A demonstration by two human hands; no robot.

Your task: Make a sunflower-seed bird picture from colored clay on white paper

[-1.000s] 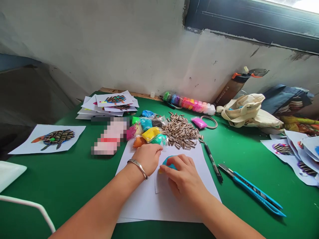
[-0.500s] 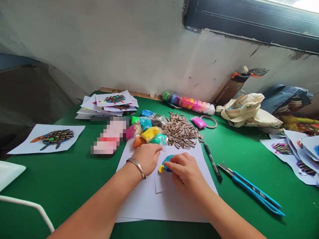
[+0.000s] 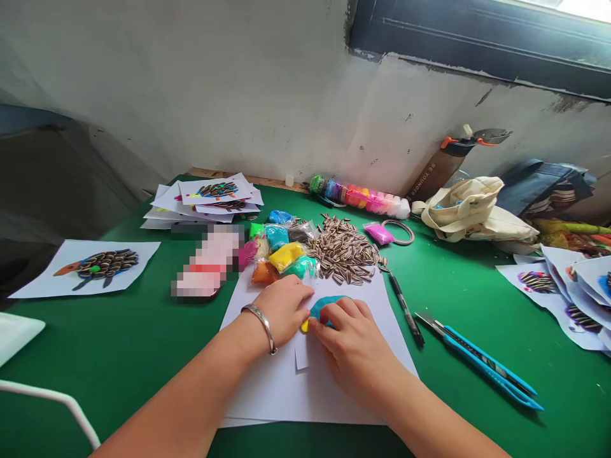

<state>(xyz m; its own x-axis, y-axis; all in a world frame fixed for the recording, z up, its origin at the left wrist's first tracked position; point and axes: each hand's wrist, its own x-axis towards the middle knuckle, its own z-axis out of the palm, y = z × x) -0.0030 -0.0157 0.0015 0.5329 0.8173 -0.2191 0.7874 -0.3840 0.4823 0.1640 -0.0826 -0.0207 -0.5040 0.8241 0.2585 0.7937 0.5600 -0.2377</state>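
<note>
A flattened piece of blue modelling clay lies on a small white sheet of paper, partly covered by my right hand. At its left edge sits a small yellow clay piece, pinched between the fingertips of my two hands. My left hand, with a silver bangle on the wrist, is closed, its thumb against the yellow clay from the left. From the right, my right hand's bent fingers close on the same piece. The small sheet rests on larger white paper.
Bagged clay and a heap of sunflower seeds lie beyond my hands. A black pen and a blue utility knife, blade exposed, lie right. A seed picture lies left. Behind are a cloth bag and brown bottle.
My left thumb has come down onto the yellow clay. My right hand has shifted slightly left and down, its fingertips now at the yellow piece, uncovering more of the blue clay.
</note>
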